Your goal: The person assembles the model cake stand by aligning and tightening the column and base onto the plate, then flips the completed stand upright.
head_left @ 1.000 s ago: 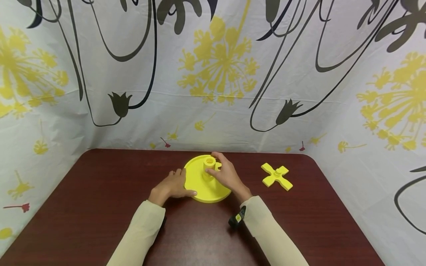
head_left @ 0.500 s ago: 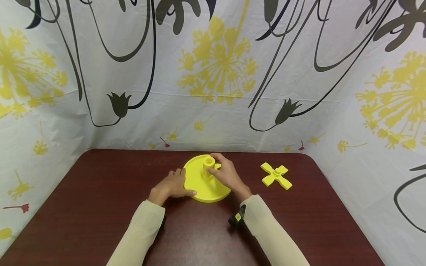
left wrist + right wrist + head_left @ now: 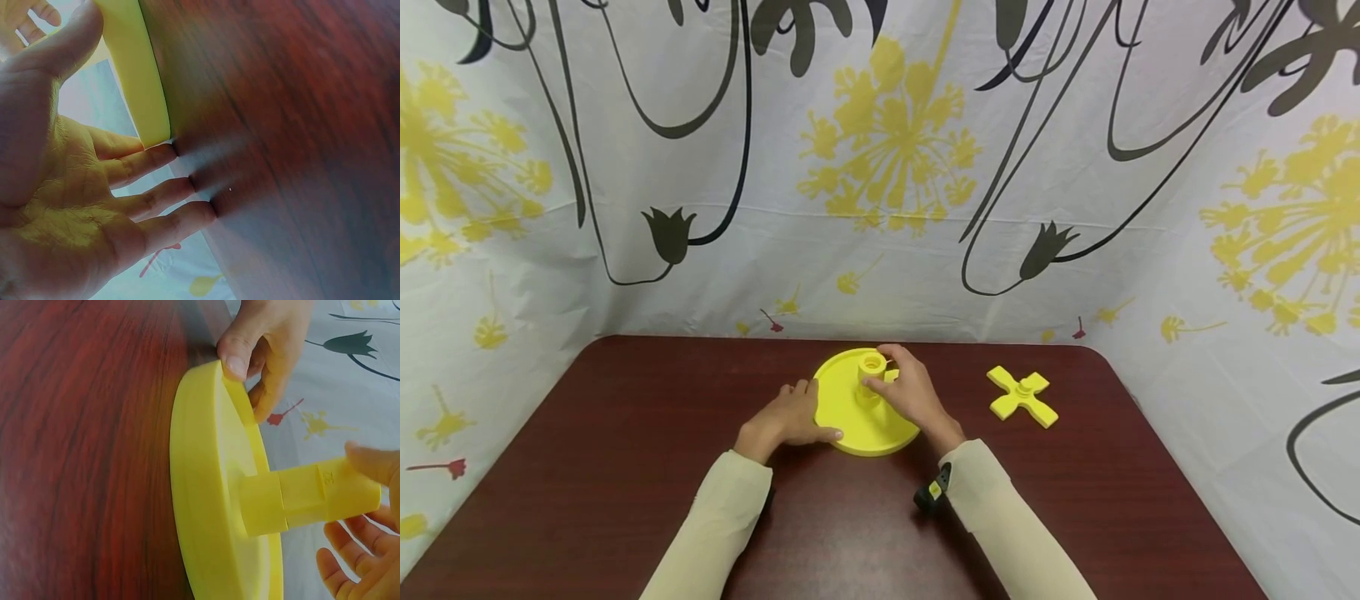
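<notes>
In the head view, a round yellow base (image 3: 880,429) with a raised rim lies on the table, and a yellow post (image 3: 300,499) with a hollow top stands up from its middle. My left hand (image 3: 786,419) holds the base's left edge, with the thumb on the near rim; in the left wrist view, several of its fingertips rest on the table. Around the top of the post, my right hand (image 3: 913,396) has its thumb on one side and its fingers on the other. The right wrist view shows stepped sections and a small marking on the post.
To the right of the base lies a yellow four-armed cross piece (image 3: 1024,396) with a round boss at its centre. The dark red wooden table (image 3: 625,483) ends at a white patterned cloth (image 3: 910,283) behind and at both sides.
My right thumb and fingers shift slightly about the top of the post. The left hand and the base stay where they were, and the cross piece lies still.
</notes>
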